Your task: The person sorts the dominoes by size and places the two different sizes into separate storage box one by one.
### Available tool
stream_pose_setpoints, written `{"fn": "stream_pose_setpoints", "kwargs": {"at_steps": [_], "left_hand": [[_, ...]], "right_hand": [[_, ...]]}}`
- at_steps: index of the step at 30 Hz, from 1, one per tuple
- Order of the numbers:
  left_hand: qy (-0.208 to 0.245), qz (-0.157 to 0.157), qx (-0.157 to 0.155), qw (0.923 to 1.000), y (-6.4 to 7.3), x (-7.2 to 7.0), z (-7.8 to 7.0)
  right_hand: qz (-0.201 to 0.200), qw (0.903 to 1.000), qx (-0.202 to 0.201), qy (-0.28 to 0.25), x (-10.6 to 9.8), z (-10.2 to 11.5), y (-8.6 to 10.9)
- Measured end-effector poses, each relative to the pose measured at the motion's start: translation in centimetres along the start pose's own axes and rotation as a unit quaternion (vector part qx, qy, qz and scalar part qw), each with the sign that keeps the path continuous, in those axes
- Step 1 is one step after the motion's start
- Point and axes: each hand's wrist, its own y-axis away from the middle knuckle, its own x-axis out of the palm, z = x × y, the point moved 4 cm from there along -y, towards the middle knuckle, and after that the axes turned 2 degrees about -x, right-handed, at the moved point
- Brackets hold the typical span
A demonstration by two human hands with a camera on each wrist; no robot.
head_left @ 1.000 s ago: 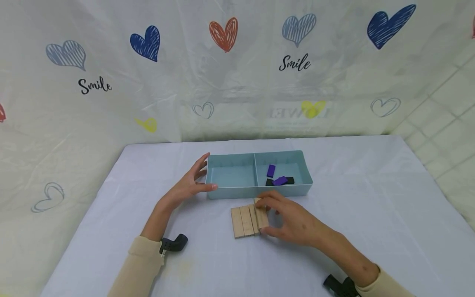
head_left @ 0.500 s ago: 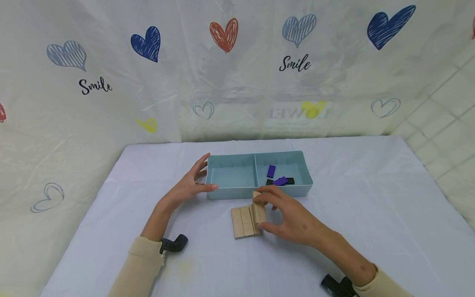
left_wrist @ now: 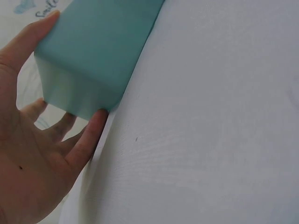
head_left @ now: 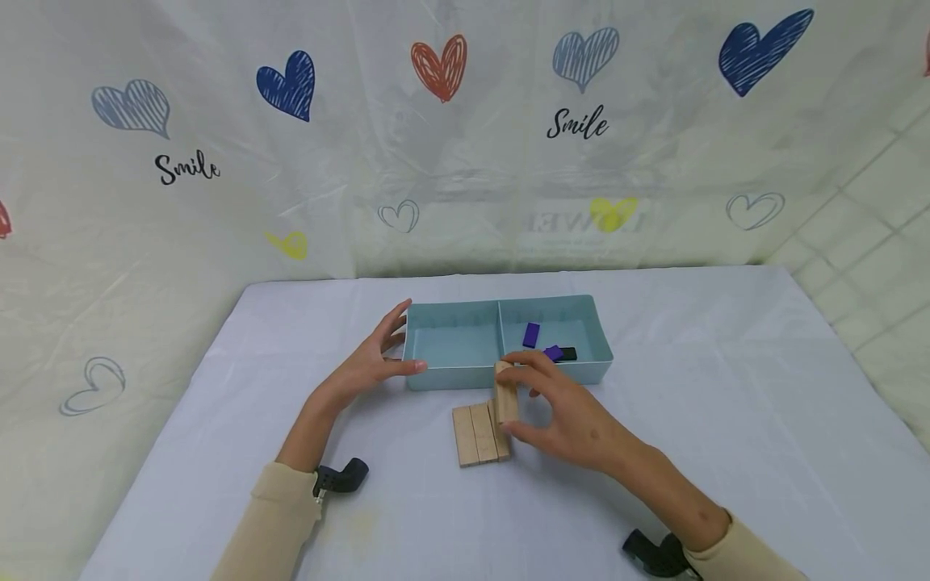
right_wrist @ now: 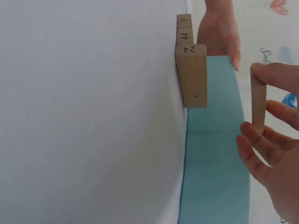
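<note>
Nearest, tan sleeves (head_left: 269, 516) lie over the white cloth (head_left: 726, 403). Beyond them, three wooden blocks (head_left: 483, 432) stand side by side. The right hand (head_left: 570, 420) pinches a fourth block (head_left: 506, 395) between thumb and fingers, raised before the box (head_left: 458, 378). The left hand (head_left: 370, 361) grips the box's left end. Two purple pieces (head_left: 531, 335) and a black piece (head_left: 570, 353) lie in its right compartment; behind hangs a heart-printed sheet (head_left: 479, 153).
</note>
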Motion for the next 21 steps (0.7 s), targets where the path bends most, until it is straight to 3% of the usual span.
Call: {"fn": "stream_pose_setpoints", "kwargs": {"at_steps": [9,21], "left_hand": [[-0.001,0.002,0.003,1.0,0.0,0.0,-0.1],[-0.001,0.003,0.001,1.0,-0.1,0.0,0.1]], "right_hand": [[-0.012,0.9999,0.007,-0.003,-0.4,0.0,-0.8],[-0.039,0.9986,-0.035,-0.002,-1.2,0.1,-2.1]]}}
